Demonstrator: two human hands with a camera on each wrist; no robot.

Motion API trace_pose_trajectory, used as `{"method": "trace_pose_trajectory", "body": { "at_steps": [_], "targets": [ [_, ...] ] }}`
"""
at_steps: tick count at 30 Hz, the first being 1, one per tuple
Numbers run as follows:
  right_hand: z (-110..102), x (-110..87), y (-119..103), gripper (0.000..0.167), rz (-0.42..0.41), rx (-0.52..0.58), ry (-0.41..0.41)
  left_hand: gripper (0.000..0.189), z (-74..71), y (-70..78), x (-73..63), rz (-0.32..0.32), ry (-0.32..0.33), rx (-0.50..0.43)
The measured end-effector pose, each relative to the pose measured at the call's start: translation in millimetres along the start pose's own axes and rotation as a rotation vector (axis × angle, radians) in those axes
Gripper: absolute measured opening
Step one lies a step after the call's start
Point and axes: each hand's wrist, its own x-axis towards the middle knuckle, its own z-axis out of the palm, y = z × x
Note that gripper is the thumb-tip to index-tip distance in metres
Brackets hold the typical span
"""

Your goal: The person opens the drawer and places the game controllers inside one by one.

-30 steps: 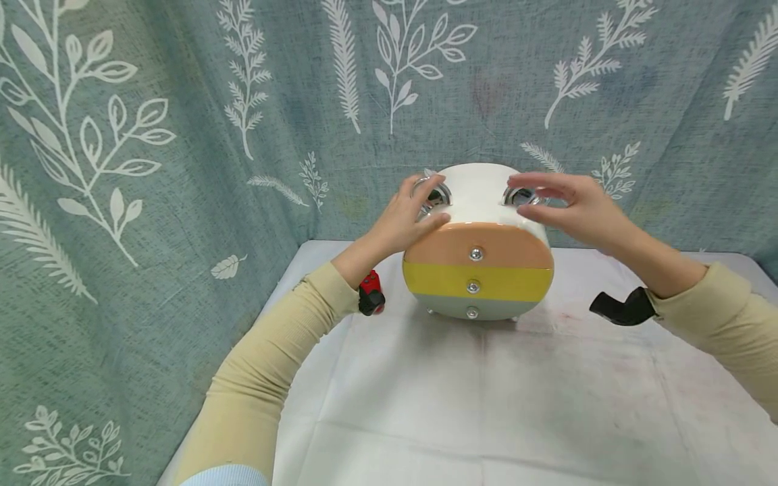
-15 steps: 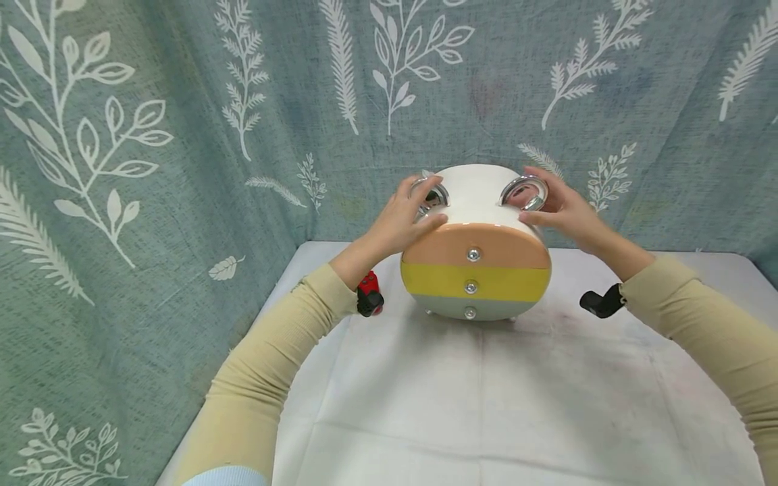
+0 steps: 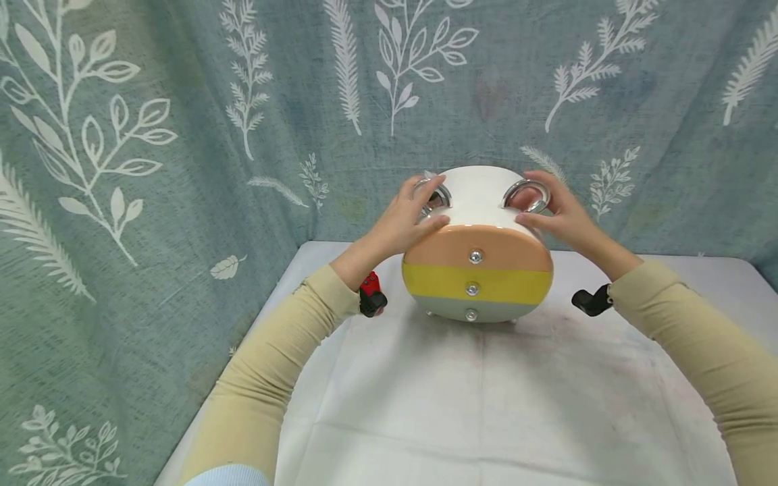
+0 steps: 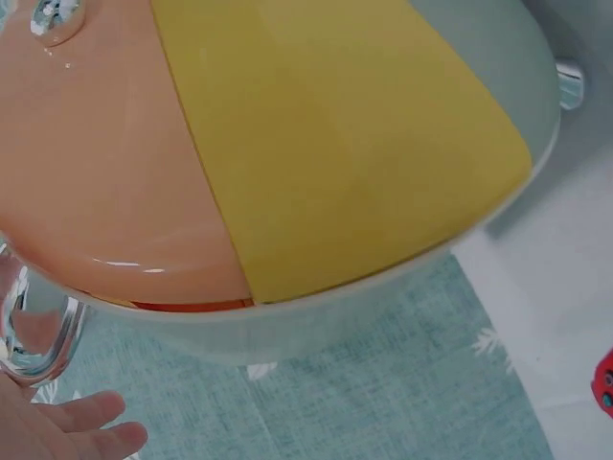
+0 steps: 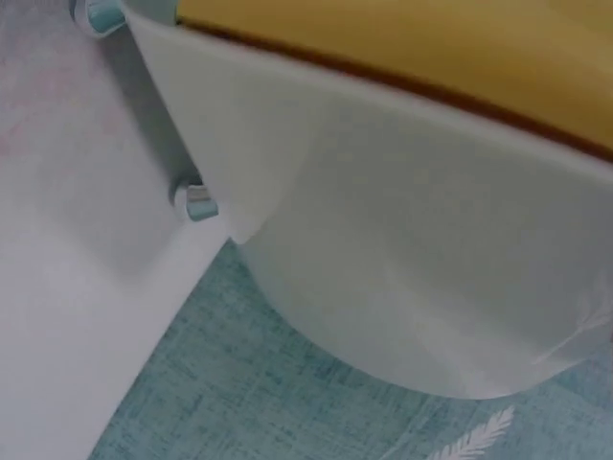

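On the table (image 3: 425, 405), left hand (image 3: 401, 216) and right hand (image 3: 566, 210) curled round opposite silver handles (image 3: 546, 190) of the striped box (image 3: 504, 278), likely for balance.

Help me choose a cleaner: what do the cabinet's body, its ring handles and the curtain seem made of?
White cabinet body: glossy, perhaps lacquered wood or plastic; the smooth shine leaves it open. Ring handles: chrome-like metal or plated plastic, given mirror reflections. Curtain: matte, likely woven fabric, by its weave and folds.
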Motion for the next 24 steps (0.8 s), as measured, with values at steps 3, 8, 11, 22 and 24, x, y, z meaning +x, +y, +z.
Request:
{"method": "trace_pose_trajectory", "body": {
  "at_steps": [3, 8, 11, 22, 24],
  "targets": [
    [0, -1.9, 1, 0.066, -0.035, 0.021, 0.008, 0.069, -0.5, -0.6, 1.9, 0.001, -0.021, -0.010],
    [2, -1.3, 2, 0.067, -0.069, 0.054, -0.006, 0.070, -4.4, 2.8, 0.8, -0.026, -0.021, -0.067],
    [2, -1.0, 3, 0.067, -0.074, 0.057, -0.018, 0.069, -6.1, 9.2, -4.1, -0.013, 0.077, -0.093],
    [1, -3.3, 1, 0.065, -0.087, 0.111, -0.030, 0.032, 21.5, 25.7, -39.0, 0.060, 0.308, -0.413],
    [1, -3.0, 1, 0.065, -0.085, 0.118, -0.033, 0.031, 31.0, 26.5, -43.6, 0.037, 0.229, -0.463]
  ]
}}
